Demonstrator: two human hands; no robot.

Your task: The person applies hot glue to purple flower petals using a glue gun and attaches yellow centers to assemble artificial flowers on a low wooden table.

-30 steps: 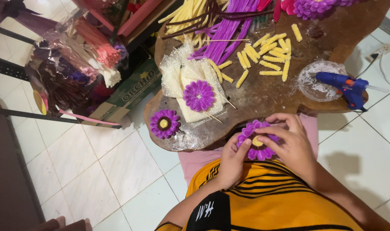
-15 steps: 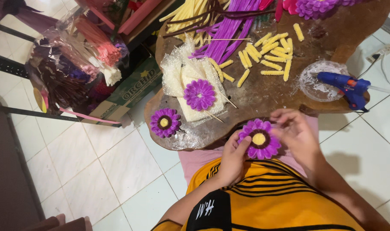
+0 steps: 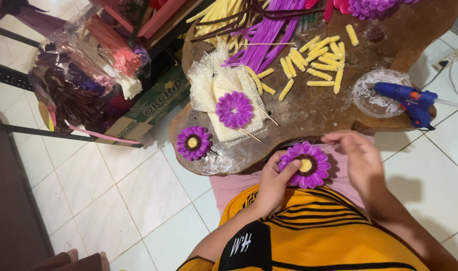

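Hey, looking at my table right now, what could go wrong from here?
The blue glue gun lies at the table edge, handle overhanging; a bump from your right hand might knock it off. The purple flower is pinched only at its rim by your left hand, so it could slip. The finished flower sits near the table edge.

The floor (image 3: 113, 200) was laid in pale, glossy white tiles with thin grey joints, lit evenly from above. A low wooden table (image 3: 389, 35) of irregular outline, dark brown and worn, filled the upper right of the view. A dark metal shelf frame (image 3: 18, 128) crossed the left side above a shadowed strip of floor. By the table's far right edge a white power strip (image 3: 447, 57) lay on the tiles.
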